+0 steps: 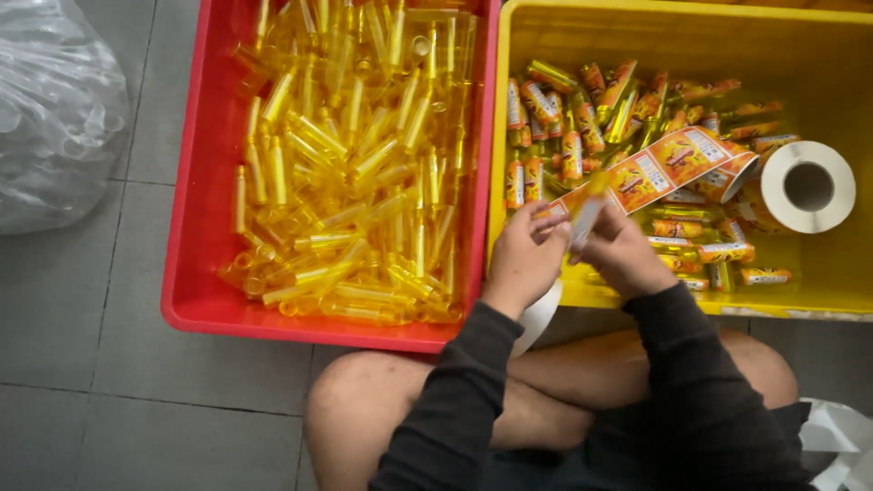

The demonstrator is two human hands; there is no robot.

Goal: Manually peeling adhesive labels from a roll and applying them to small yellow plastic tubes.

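Observation:
My left hand (pixel 525 255) and my right hand (pixel 626 256) meet over the front rim of a yellow crate (pixel 818 55). Together they pinch a small clear yellow tube (pixel 587 216), held upright between the fingers. An orange label strip (pixel 655 168) runs from the tube up to a label roll (pixel 805 186) lying in the yellow crate. Several labelled tubes (pixel 582 127) lie in that crate. To the left, a red crate (pixel 205 182) holds several bare yellow tubes (pixel 364 155).
A clear plastic bag (pixel 55 109) sits on the grey tiled floor at the left. My bare knees (pixel 364 400) are below the crates. White backing paper (pixel 538 314) hangs under my left wrist. More white plastic (pixel 837 436) lies at the lower right.

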